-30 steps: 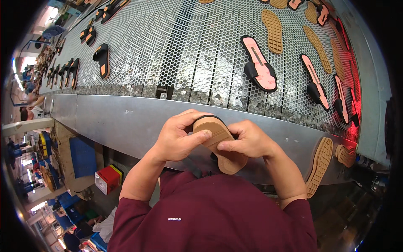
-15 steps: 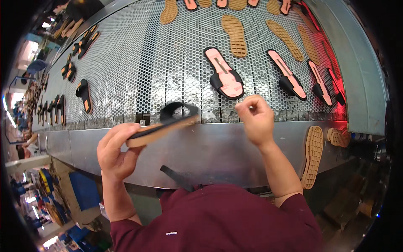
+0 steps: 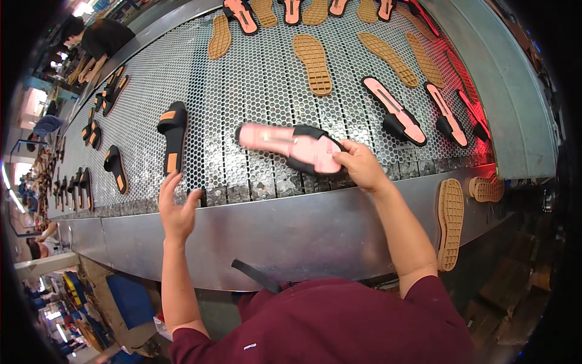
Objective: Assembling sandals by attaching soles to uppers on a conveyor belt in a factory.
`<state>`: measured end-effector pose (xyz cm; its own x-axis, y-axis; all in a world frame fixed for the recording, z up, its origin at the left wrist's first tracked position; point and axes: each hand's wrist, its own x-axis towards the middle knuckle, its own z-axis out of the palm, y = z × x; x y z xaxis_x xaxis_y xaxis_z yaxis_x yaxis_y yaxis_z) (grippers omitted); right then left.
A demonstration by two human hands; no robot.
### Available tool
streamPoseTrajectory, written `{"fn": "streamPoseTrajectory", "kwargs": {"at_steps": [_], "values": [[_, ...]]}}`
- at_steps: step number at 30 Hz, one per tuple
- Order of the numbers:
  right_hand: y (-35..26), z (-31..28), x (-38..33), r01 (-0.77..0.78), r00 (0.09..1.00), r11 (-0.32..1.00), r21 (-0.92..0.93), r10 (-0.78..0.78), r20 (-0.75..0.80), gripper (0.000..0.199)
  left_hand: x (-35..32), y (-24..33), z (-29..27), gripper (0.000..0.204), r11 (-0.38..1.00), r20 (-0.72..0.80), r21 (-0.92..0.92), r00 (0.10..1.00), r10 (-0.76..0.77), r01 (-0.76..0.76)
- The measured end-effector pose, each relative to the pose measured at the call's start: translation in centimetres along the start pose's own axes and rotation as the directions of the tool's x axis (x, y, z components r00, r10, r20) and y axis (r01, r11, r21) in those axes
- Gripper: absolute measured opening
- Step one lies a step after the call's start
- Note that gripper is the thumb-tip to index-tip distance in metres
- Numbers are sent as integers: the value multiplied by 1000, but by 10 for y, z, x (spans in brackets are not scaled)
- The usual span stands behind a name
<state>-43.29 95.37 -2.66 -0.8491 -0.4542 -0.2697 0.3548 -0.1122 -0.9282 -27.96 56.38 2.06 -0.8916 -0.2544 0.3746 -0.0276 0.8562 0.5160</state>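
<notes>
My right hand (image 3: 365,168) pinches the toe end of a sandal upper (image 3: 285,144), black with a pink underside. This upper is slightly blurred and lies slanting over the mesh belt, its heel end pointing left. On the left, my left hand (image 3: 176,209) is open, thumb apart from the fingers. Its fingertips are at the heel of a black slide sandal (image 3: 175,136) with tan patches, which rests on the belt; whether they touch it I cannot tell. Another black slide sandal (image 3: 116,168) lies further left.
The mesh conveyor belt (image 3: 242,91) carries several tan soles (image 3: 314,64) and pink-bottomed uppers (image 3: 394,112). Red light falls on its right side. A metal ledge (image 3: 303,224) runs along the near edge, with two soles (image 3: 450,224) at its right. A person (image 3: 106,39) stands at far left.
My left hand has set the finished-looking slide sandal onto the belt and let go. My right hand has taken hold of the nearest pink-bottomed upper and turned it leftward.
</notes>
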Motion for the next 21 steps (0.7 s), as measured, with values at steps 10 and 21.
{"fn": "streamPoseTrajectory", "kwargs": {"at_steps": [10, 21], "values": [[-76, 39, 45, 213, 934, 689, -693, 64, 351, 36, 33, 151, 94, 58, 957, 489, -285, 865, 108, 42], [-68, 16, 189, -251, 963, 8, -968, -100, -251, 80, 1, 97, 54, 30, 565, 582, -458, 712, -393, 686]]}}
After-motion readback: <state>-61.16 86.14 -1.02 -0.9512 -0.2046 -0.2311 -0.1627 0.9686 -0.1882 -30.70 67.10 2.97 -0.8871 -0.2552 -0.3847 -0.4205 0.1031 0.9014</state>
